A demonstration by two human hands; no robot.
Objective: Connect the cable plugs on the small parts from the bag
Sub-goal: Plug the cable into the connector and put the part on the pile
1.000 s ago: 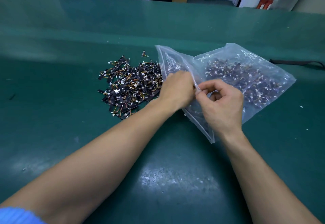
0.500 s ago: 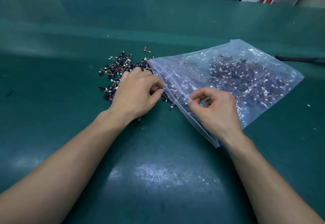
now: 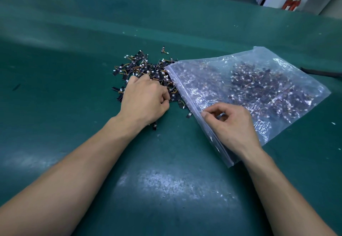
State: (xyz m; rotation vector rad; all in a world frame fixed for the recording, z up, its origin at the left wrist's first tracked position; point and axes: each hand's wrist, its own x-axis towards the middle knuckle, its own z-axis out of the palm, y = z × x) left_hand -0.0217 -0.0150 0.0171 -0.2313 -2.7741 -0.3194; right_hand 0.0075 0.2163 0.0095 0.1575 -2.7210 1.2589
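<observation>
A green counter (image 3: 74, 106) fills the view, with shelving along the far wall. The small parts (image 3: 140, 67) lie heaped on it beside the mouth of the clear bag (image 3: 268, 106), which holds many more. The left hand (image 3: 146, 100) rests on the heap with its fingers curled in, apparently closing on a few pieces, though it hides exactly what. The right hand (image 3: 233, 124) pinches the bag's open edge. It seems best to lift one part gently, teasing its wires free of the tangle, and to keep the bag flat.

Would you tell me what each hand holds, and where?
The right hand pinches the plastic bag at its mouth edge. The left hand curls on the small parts; a grip cannot be told.
</observation>
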